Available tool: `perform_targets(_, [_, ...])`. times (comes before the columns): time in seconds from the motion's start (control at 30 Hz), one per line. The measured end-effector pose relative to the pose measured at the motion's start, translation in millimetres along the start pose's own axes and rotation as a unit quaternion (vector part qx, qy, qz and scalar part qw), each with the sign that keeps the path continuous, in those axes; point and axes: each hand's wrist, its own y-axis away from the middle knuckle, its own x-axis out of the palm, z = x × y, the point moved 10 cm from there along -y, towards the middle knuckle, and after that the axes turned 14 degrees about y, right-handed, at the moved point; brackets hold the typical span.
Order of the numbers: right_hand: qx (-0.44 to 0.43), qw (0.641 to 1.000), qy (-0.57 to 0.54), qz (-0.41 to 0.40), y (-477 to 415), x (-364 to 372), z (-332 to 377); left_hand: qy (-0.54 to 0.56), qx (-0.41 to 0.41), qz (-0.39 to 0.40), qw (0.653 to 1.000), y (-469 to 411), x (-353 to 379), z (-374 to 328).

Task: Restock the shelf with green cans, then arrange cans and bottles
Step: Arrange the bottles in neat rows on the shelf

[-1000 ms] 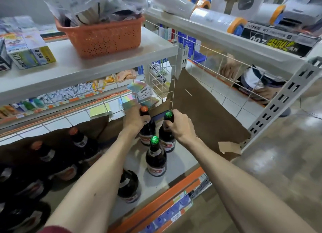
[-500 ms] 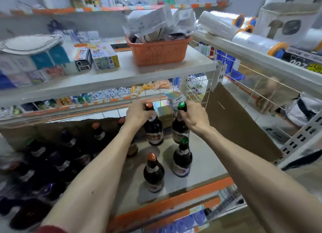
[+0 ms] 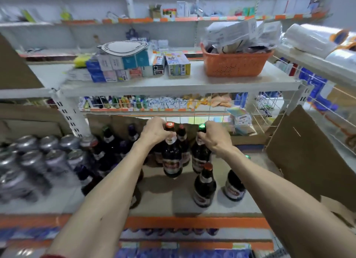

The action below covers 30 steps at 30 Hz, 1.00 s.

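Observation:
My left hand (image 3: pixel 154 131) grips the neck of a dark bottle with a red cap (image 3: pixel 171 157). My right hand (image 3: pixel 213 138) grips the neck of a dark bottle with a green cap (image 3: pixel 200 157). Both bottles hang a little above the grey shelf (image 3: pixel 163 202). Two more dark bottles stand in front, one red-capped (image 3: pixel 204 188), one (image 3: pixel 234 188) partly behind my right forearm. Another red-capped bottle (image 3: pixel 182 140) stands behind. Several dark bottles (image 3: pixel 107 148) and several blurred silver-topped cans (image 3: pixel 44 157) fill the shelf's left side.
A cardboard sheet (image 3: pixel 308 151) leans against the wire side on the right. The upper shelf carries an orange basket (image 3: pixel 234 63) and small boxes (image 3: pixel 134 67). Plastic-wrap rolls (image 3: pixel 312 40) lie at upper right. An orange price strip (image 3: pixel 192 222) edges the shelf front.
The view has swung up and left, showing cans and higher shelves. Both hands keep their grip on the two bottle necks, and the bottles now appear lifted off the shelf.

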Motion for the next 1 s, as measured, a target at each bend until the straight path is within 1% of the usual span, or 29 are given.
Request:
perform_targets(0.13, [-0.025, 0.999, -0.009, 0.034, 4.9, 21.3, 29.2, -0.013, -0.025, -0.012, 1.0, 9.4, -15.2, 34.7])
perform_targets(0.37, [-0.04, 0.998, -0.024, 0.044, 3.8, 48.6, 58.4, -0.008, -0.054, -0.037, 0.998, 11.9, -24.1, 70.4])
perform_targets(0.53, [-0.034, 0.998, -0.026, 0.044, 1.1, 62.3, 59.3, -0.007, -0.056, -0.032, 0.998, 6.2, -17.5, 81.9])
perform_targets(0.73, [-0.022, 0.997, -0.044, 0.052, 0.1, 76.4, 56.0, 0.001, -0.065, -0.008, 0.998, 0.1, -8.4, 98.7])
perform_targets(0.9, [-0.013, 0.996, -0.061, 0.069, 5.5, 90.2, 59.5, 0.021, -0.061, -0.023, 0.998, -2.6, -8.6, 114.8])
perform_targets(1.0, [-0.011, 0.994, -0.061, 0.087, 1.2, 92.8, 62.0, 0.022, -0.053, -0.005, 0.998, -4.2, -1.5, 110.1])
